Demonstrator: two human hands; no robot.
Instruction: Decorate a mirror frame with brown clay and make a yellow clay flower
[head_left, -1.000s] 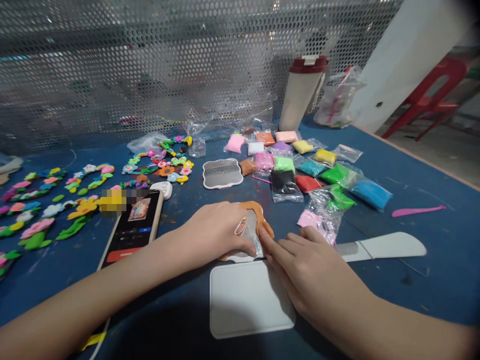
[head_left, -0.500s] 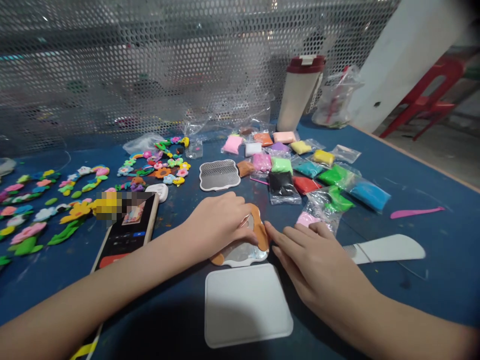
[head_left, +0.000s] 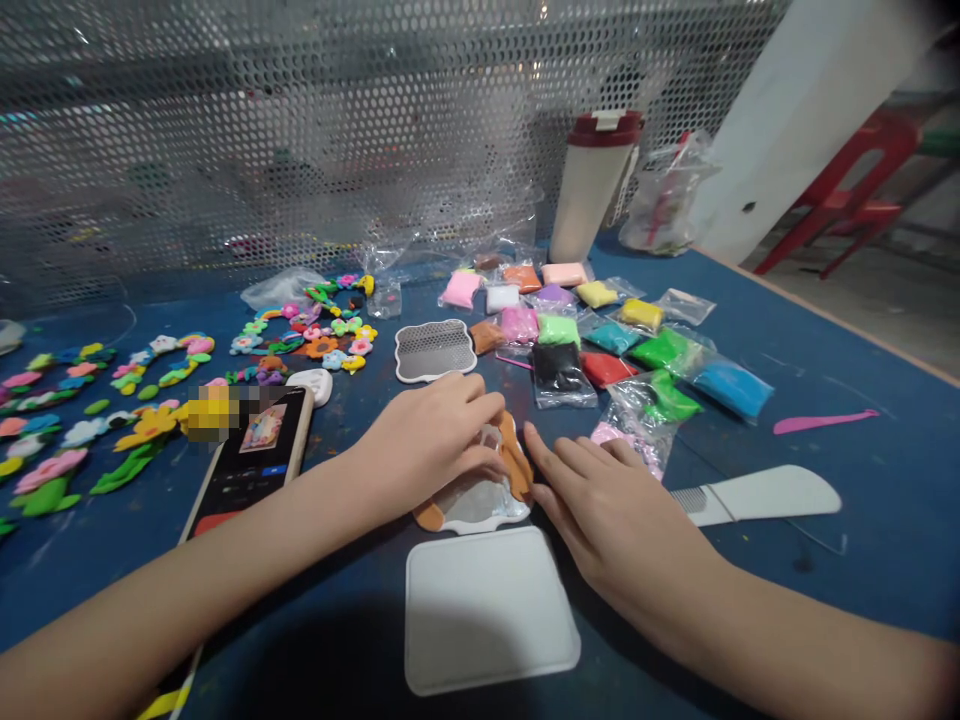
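I have the left hand [head_left: 431, 435] over the white-framed mirror [head_left: 476, 508], thumb and fingers curled above its orange clay rim [head_left: 516, 465]; can't tell if they pinch it. My right hand [head_left: 607, 510] sits along the mirror's right edge, fingers loosely spread. White panel [head_left: 491, 610] just nearer than the grip, coloured packets [head_left: 564, 375] beyond, comb [head_left: 772, 495] right, phone [head_left: 255, 455] left.

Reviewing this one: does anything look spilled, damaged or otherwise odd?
Yes: a blocky, pixelated patch at the upper left corner of the phone, hiding detail; likely an image effect, not an object. I see no spill or breakage on the table. The orange-brown clay leaves some rim bare on the mirror under the left hand.
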